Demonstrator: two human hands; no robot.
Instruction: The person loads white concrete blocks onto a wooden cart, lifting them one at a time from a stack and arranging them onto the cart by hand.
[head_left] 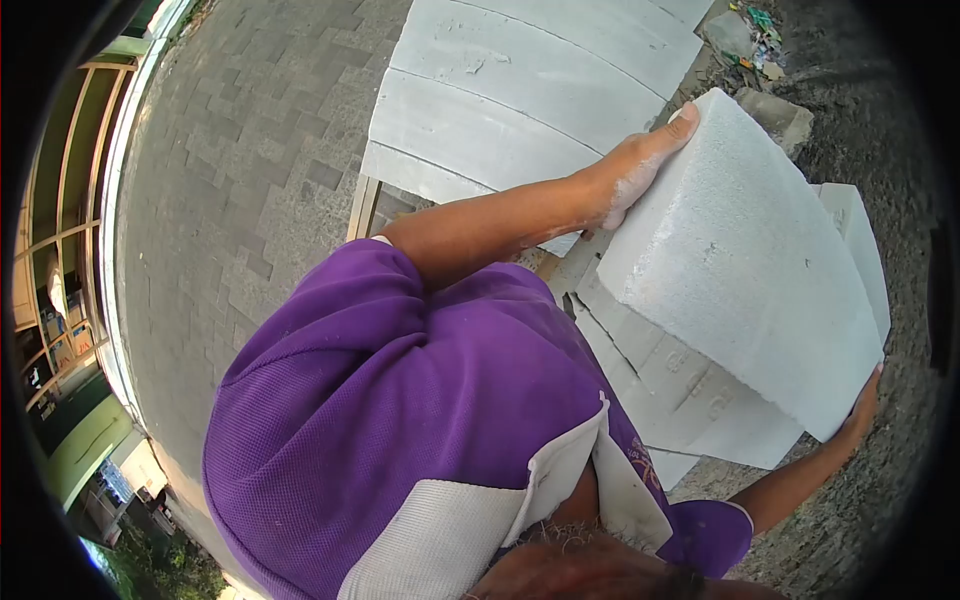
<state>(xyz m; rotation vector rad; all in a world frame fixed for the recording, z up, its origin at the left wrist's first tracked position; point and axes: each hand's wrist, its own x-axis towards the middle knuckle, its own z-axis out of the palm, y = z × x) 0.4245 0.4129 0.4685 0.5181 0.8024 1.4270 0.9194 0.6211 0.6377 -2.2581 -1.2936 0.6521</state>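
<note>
A large white block (735, 265), rough-faced like aerated concrete, is held tilted between my hands. My left hand (650, 165), dusted with white powder, presses against its upper left side with a finger at the top corner. At the far lower corner, my right hand (862, 412) grips the block's edge; most of its fingers are hidden. Below the held block lie more white blocks (735, 430), some marked with faint lettering. Another pale block (858, 245) shows behind its right side.
Rows of white blocks (510, 85) form a stack at the top, with wood (364, 205) beneath its near corner. Grey paving (240, 160) spreads to the left. Rough soil (850, 110), a broken stone (780, 118) and litter (762, 35) lie on the upper right.
</note>
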